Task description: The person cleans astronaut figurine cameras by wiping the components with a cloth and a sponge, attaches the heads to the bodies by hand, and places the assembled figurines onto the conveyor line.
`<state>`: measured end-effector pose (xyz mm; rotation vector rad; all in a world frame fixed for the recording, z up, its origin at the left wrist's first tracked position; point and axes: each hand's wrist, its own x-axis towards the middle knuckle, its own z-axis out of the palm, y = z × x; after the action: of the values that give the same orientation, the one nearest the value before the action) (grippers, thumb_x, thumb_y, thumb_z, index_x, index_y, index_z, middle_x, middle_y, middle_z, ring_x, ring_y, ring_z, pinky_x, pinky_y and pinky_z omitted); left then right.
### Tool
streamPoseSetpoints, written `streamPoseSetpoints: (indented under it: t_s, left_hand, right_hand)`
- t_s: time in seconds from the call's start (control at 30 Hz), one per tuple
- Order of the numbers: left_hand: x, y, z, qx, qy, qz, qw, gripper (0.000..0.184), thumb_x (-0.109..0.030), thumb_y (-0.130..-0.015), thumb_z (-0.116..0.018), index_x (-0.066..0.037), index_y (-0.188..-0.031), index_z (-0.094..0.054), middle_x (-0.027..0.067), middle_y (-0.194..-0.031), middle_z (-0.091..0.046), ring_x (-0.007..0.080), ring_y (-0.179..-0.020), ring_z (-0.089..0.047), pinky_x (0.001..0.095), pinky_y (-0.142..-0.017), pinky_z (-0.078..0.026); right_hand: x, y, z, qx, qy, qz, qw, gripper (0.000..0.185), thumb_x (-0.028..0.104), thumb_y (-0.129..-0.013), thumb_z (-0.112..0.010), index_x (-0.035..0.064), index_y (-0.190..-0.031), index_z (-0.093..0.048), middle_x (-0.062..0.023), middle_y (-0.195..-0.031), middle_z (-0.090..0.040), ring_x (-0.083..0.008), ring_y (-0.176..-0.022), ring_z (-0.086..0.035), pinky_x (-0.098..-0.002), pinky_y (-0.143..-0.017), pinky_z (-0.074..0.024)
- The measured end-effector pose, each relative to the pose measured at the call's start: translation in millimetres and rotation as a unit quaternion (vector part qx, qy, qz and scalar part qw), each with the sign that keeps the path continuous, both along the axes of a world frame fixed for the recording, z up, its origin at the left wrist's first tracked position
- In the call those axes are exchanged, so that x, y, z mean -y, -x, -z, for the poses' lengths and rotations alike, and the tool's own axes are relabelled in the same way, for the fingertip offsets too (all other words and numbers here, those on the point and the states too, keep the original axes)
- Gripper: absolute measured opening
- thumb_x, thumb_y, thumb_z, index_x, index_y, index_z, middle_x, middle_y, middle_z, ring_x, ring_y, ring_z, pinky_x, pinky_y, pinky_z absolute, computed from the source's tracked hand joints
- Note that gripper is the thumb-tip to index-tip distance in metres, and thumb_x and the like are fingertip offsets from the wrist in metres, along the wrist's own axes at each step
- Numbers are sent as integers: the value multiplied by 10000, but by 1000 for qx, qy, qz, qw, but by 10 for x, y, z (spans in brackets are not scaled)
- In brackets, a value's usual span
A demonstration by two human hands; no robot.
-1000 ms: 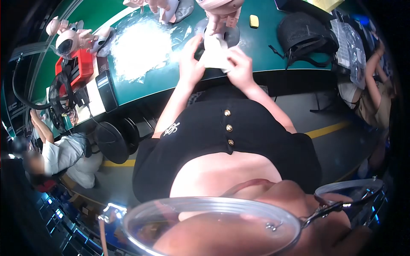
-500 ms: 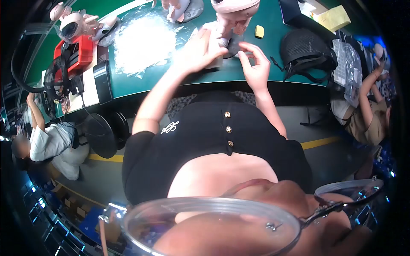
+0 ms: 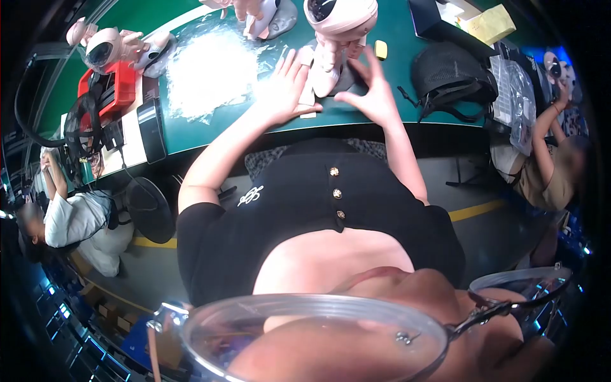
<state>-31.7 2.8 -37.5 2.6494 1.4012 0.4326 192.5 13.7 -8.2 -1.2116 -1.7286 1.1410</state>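
A pale pink astronaut figure (image 3: 342,25) with a dark visor stands on the table in front of me, on a dark grey base (image 3: 345,81). My left hand (image 3: 282,89) is open at the figure's left side, its fingers spread. A flat whitish piece (image 3: 307,89) lies between that hand and the figure; whether the hand touches it, I cannot tell. On the other side, my right hand (image 3: 375,92) is open, thumb and fingers apart, close beside the base. Contact between its fingertips and the figure is hard to make out.
Clear plastic wrap (image 3: 213,73) glares under the light at left. More astronaut figures lie beyond it, near a red bin (image 3: 118,86). A yellow block (image 3: 380,49), a black mesh bag (image 3: 452,79) and a dark box (image 3: 439,22) are at right. Other people sit at both sides.
Both hands have opened wider around the figure, the right moving in nearer its base. More of the figure's legs shows now. The whole view has shifted slightly.
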Motion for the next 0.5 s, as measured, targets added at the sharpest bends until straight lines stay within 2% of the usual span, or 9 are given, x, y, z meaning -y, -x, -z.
streamPoseSetpoints:
  t_s: [0.07,0.1,0.2,0.23,0.27,0.33,0.4,0.43,0.5]
  left_hand:
    - [52,29,14,15,-17,-27,999,821,-460,-786,-660,111,-1295,-364,292,-1368,-358,437,-1341,-270,463,-1115,-250]
    - [71,45,26,23,-24,-39,999,759,-426,-805,-653,111,-1274,-393,285,-1366,-366,426,-1342,-278,458,-1112,-260]
    - [15,236,122,-50,9,-46,998,618,-320,-806,-645,105,-1211,-453,291,-1347,-397,401,-1349,-284,448,-1093,-291]
    - [37,258,46,-49,45,-70,995,521,-204,-787,-616,107,-1181,-475,285,-1343,-407,404,-1336,-307,454,-1084,-302]
    - [53,299,51,-42,18,-76,996,503,-181,-786,-605,106,-1180,-480,281,-1346,-407,405,-1332,-311,456,-1084,-300]
    - [41,432,62,-28,-41,-88,995,469,-135,-783,-581,102,-1178,-490,272,-1352,-407,408,-1326,-320,460,-1085,-297]
    - [77,562,22,-10,-66,-108,992,463,-98,-795,-556,97,-1209,-488,262,-1357,-408,410,-1315,-334,462,-1089,-283]
    - [136,625,-16,-7,-75,-121,990,469,-97,-796,-555,87,-1222,-489,257,-1360,-408,412,-1312,-339,462,-1089,-281]
    - [227,751,-55,26,-83,-144,986,494,-73,-791,-557,55,-1262,-481,247,-1370,-406,408,-1309,-346,454,-1090,-283]
  right_hand:
    - [16,34,-18,-92,-119,88,985,1329,316,-546,-906,56,-1475,9,-268,-1400,-365,-366,-1276,-421,-461,-1053,-352]
    - [-2,74,-61,-78,-199,83,973,1369,241,-547,-911,91,-1472,87,-244,-1464,-249,-333,-1326,-349,-467,-1079,-313]
    - [-19,374,-306,-21,-343,115,932,1434,273,-523,-925,100,-1462,144,-253,-1489,-160,-354,-1350,-292,-463,-1078,-303]
    - [-47,485,-324,4,-359,129,925,1468,287,-513,-932,95,-1454,179,-273,-1495,-104,-365,-1371,-240,-450,-1073,-295]
    - [-76,621,-369,24,-364,166,916,1411,224,-575,-908,88,-1451,190,-268,-1459,-198,-328,-1322,-335,-413,-1042,-334]
    - [-159,695,-370,-105,-241,139,955,1313,112,-636,-852,80,-1455,175,-221,-1371,-331,-269,-1197,-462,-366,-983,-395]
    - [-320,663,-317,-221,-274,139,925,1179,-30,-678,-748,49,-1461,129,-172,-1246,-420,-239,-1078,-537,-317,-907,-464]
    - [-331,540,-373,-195,-251,128,939,1134,-77,-687,-701,64,-1469,109,-160,-1226,-451,-241,-1058,-552,-317,-902,-468]
    - [-478,355,-411,-253,-195,89,943,1111,-89,-688,-687,83,-1477,75,-138,-1157,-495,-193,-1005,-545,-297,-855,-482]
